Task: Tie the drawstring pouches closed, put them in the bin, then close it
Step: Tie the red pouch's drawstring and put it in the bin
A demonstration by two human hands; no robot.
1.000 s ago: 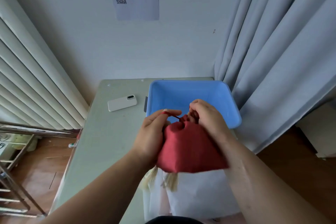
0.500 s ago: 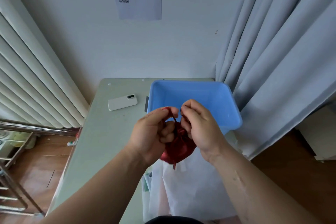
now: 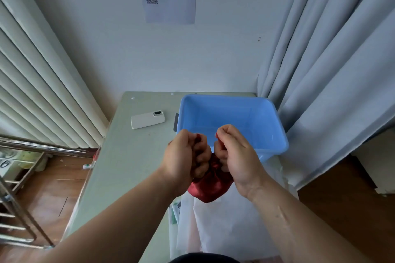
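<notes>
Since the earlier frames the two fists have drawn apart sideways and the pouch (image 3: 210, 188), then a broad red flap, has gathered into a small bundle hanging beneath them. Left hand (image 3: 186, 156) and right hand (image 3: 237, 156) are each curled tight, knuckles up, and each pinches a red cord end (image 3: 198, 135) that just shows above the fingers; the rest of the cord is hidden inside the fists. The pouch is held in the air in front of the bin (image 3: 230, 98), just short of its near rim, and above a white sheet (image 3: 224, 230) that lies nearer still. Nothing shows inside the blue bin from this angle. A phone (image 3: 147, 117) lies to the left of the bin. The step in hand appears to be cinching or knotting the mouth; whether a knot has formed cannot be told. The next move would call for finishing the tie, then carrying the pouch forward over the near rim and letting go.
</notes>
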